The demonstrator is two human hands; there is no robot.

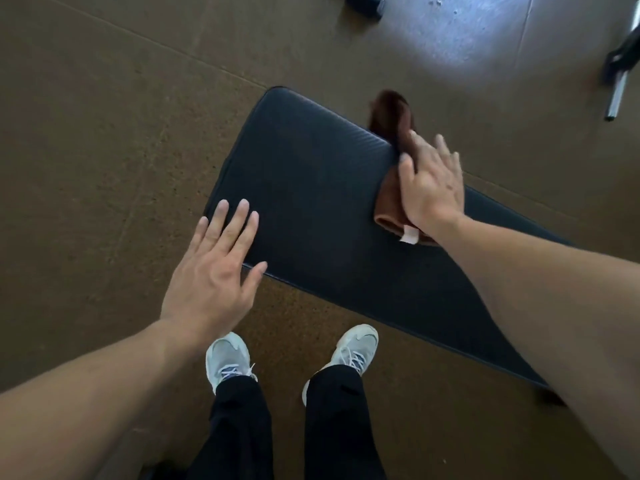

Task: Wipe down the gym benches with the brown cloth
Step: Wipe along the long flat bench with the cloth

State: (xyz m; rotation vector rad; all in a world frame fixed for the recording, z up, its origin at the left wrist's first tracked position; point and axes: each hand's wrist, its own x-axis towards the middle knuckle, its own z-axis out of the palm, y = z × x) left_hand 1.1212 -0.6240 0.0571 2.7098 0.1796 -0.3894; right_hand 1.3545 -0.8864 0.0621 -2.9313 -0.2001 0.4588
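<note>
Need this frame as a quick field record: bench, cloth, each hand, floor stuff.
bench: black padded bench, set diagonally, on a brown floor
cloth: brown cloth on the bench's far edge, one end hanging past it, white tag showing
right hand: right hand flat on the cloth, fingers straight, pressing
left hand: left hand open, fingers spread over the bench's near corner; contact unclear
feet: pale sneakers beside the bench
other: metal bar on the floor, top right
</note>
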